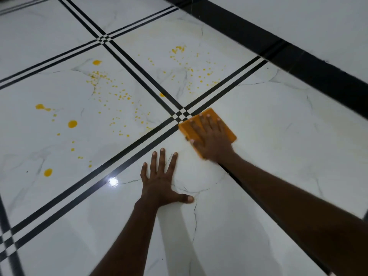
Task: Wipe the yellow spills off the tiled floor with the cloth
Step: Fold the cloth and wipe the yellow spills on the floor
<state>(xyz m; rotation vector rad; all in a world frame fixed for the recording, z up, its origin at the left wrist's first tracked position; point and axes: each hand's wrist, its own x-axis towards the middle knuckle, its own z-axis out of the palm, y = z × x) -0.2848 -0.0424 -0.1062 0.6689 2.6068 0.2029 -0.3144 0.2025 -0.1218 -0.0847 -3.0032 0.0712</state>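
Observation:
A folded orange cloth (225, 128) lies flat on the white marble-look tiled floor (278, 136), just right of where the black tile stripes cross. My right hand (209, 136) presses on it with straight, spread fingers. My left hand (161, 180) rests flat on the floor nearer to me, fingers spread, holding nothing. Yellow spills cover two tiles beyond the cloth. The left tile has big drops (72, 124) and many fine specks (119, 94). The far tile has a scatter of small drops (191, 64).
Double black stripes (139, 76) divide the tiles and cross next to the cloth. A broad black border band (298, 62) runs diagonally at the upper right. A bright light reflection (113, 181) shines on the floor left of my left hand.

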